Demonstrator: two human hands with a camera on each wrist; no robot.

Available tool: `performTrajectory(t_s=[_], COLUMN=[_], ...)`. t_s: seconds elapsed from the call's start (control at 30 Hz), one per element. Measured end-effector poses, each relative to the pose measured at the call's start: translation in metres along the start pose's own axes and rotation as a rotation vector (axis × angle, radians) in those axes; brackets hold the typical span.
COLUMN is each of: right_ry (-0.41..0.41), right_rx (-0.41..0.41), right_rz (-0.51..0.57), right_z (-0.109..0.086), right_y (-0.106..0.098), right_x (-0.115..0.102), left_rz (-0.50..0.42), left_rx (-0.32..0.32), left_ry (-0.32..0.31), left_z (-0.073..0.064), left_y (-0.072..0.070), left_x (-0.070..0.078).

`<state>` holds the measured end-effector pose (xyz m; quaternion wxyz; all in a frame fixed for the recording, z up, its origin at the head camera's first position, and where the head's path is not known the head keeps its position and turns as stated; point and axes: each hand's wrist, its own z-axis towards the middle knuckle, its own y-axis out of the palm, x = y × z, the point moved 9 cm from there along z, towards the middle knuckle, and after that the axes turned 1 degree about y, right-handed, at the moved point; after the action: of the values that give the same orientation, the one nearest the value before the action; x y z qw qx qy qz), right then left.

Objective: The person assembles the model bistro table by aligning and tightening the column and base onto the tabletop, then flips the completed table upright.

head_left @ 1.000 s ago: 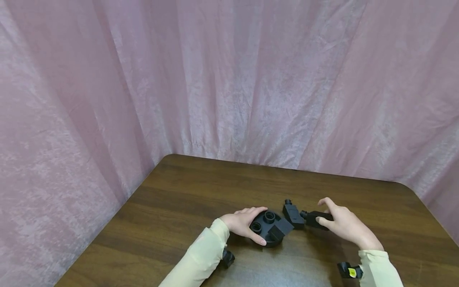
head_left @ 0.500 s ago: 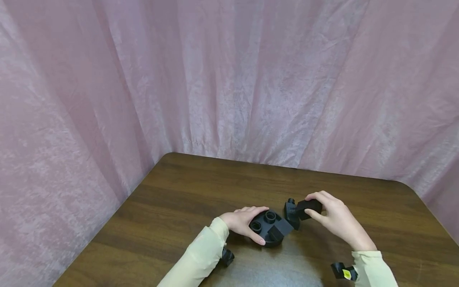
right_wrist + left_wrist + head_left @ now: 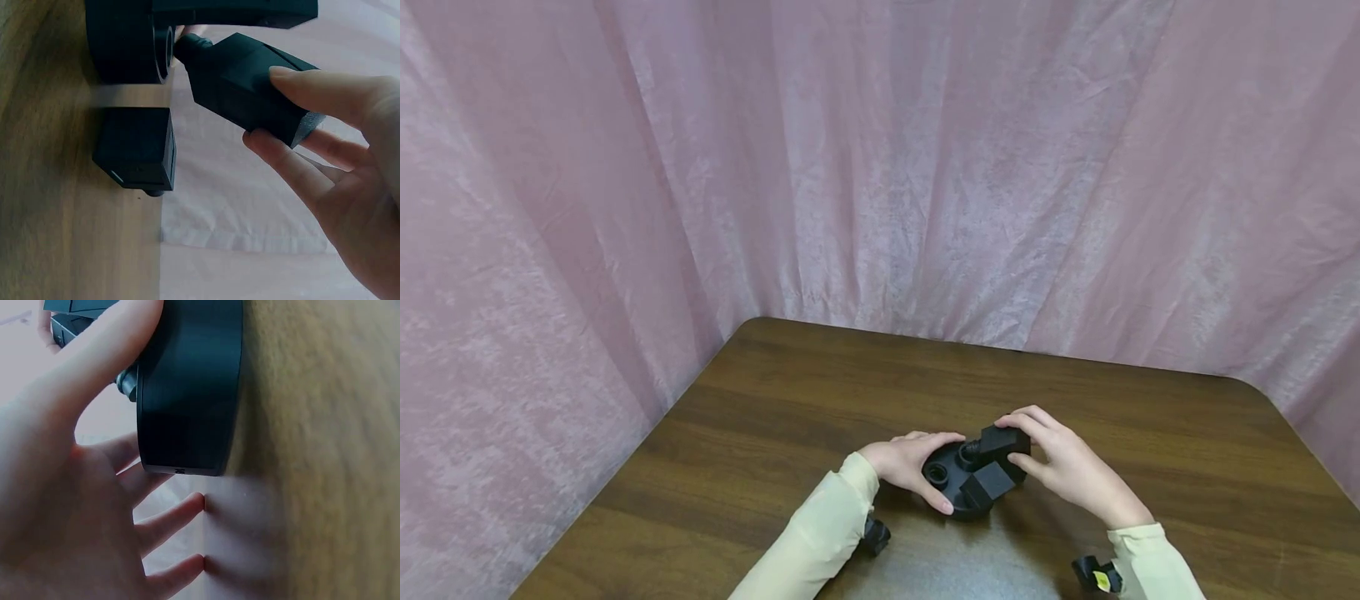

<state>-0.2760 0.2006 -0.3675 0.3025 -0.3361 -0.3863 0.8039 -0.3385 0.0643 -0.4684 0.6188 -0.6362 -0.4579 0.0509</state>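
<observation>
A round black base (image 3: 951, 482) with two ring-shaped sockets and a slanted plate on top stands on the table. My left hand (image 3: 908, 468) grips its left side, thumb at the near edge and fingers behind. In the right wrist view, my right hand (image 3: 340, 150) pinches a black bottle-shaped piece (image 3: 247, 87) with a ridged neck. The piece is tilted, its neck at the mouth of the far socket; whether the neck is inside, I cannot tell. A second similar black piece (image 3: 134, 147) lies on the table beside the base, mostly hidden in the head view.
The brown wooden table (image 3: 820, 392) has rounded far corners. A pink curtain (image 3: 880, 183) hangs along its back and left side. A small black wrist device (image 3: 1097, 575) sits at the right sleeve, another (image 3: 875, 536) at the left sleeve.
My right hand has lifted the bottle-shaped piece off the table and carried it left, over the second piece, to the base's far socket. My left hand stays on the base.
</observation>
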Motion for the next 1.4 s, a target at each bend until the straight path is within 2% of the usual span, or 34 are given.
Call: performTrajectory(t_s=[0.17,0.5,0.63,0.8,0.97,1.13,1.27,1.4], right_ry=[-0.008,0.038,0.079,0.089,0.167,0.233,0.248,0.222], right_rx=[-0.033,-0.093,-0.117,-0.136,-0.203,-0.285,-0.253,-0.192], right_rz=[-0.003,0.028,0.032,0.031,0.076,0.092,0.081,0.049], right_z=[0.000,0.001,0.006,0.018,0.025,0.024,0.024,0.029], right_y=[0.007,0.008,0.005,0.007,0.019,0.035,0.036,0.030], right_x=[-0.003,0.000,0.001,0.000,0.008,0.016,0.019,0.019], left_rz=[0.007,-0.003,-0.009,-0.004,0.002,-0.004,-0.005,-0.001], left_rx=[0.008,-0.012,-0.018,-0.020,-0.002,0.003,0.013,0.019], left_ry=[0.003,-0.006,-0.006,-0.012,-0.038,-0.049,-0.058,-0.065], left_z=[0.000,0.001,0.001,0.002,0.001,0.000,0.001,0.000], left_y=[-0.001,0.000,-0.001,-0.001,0.002,0.006,0.004,-0.001], left_x=[0.001,-0.001,0.000,0.000,0.000,0.001,0.000,-0.001])
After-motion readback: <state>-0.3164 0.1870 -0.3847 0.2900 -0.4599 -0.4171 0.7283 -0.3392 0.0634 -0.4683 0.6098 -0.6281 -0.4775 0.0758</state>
